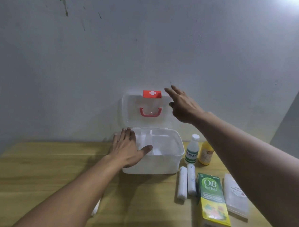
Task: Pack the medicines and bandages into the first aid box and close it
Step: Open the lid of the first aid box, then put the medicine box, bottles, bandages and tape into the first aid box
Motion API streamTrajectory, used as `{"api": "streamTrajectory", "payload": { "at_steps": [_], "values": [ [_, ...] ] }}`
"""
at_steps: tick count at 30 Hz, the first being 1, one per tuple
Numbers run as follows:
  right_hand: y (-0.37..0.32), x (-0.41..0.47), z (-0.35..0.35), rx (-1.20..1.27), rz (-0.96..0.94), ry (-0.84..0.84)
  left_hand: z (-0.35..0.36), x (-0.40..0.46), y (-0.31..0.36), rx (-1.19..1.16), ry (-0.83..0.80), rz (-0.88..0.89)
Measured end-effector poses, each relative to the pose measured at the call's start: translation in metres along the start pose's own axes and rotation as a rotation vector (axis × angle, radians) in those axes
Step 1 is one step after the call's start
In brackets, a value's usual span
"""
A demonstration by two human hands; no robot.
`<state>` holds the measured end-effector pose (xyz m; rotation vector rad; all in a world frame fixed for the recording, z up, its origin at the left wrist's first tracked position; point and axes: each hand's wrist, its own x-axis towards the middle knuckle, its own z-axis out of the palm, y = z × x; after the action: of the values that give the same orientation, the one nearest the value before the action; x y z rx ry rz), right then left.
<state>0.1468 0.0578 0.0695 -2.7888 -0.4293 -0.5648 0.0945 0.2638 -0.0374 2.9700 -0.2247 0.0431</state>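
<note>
- I saw the first aid box [161, 163] standing open on the wooden table [53, 168], its lid [133, 110] upright against the wall, its divided tray looking empty.
- My left hand [125, 150] lay flat, fingers spread, on its left rim.
- My right hand [183, 105] hovered slack-fingered beside the lid.
- Two bandage rolls [182, 184], two bottles [192, 150] and an OB herbal carton [211, 199] waited right of the box.

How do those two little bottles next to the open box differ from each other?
The white-capped bottle is clear with a green and white label; the yellow bottle is yellow all over, with a pale label. The white-capped bottle stands nearer the first aid box, and its cap shows; the yellow bottle's top is hidden behind the person's right arm. Both stand upright on the table.
</note>
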Motion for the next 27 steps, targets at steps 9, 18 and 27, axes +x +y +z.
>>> {"api": "streamTrajectory", "payload": {
  "at_steps": [9, 18, 27],
  "values": [
    [0.062, -0.070, -0.033, -0.120, 0.215, -0.170, -0.003, 0.014, 0.002, 0.013, 0.000, 0.047],
    [0.088, -0.109, -0.001, -0.059, 0.313, -0.217, 0.001, 0.014, 0.002, 0.061, -0.026, 0.053],
    [0.087, -0.123, -0.004, -0.094, 0.347, -0.188, -0.009, 0.017, 0.010, 0.113, -0.060, 0.040]
  ]
}}
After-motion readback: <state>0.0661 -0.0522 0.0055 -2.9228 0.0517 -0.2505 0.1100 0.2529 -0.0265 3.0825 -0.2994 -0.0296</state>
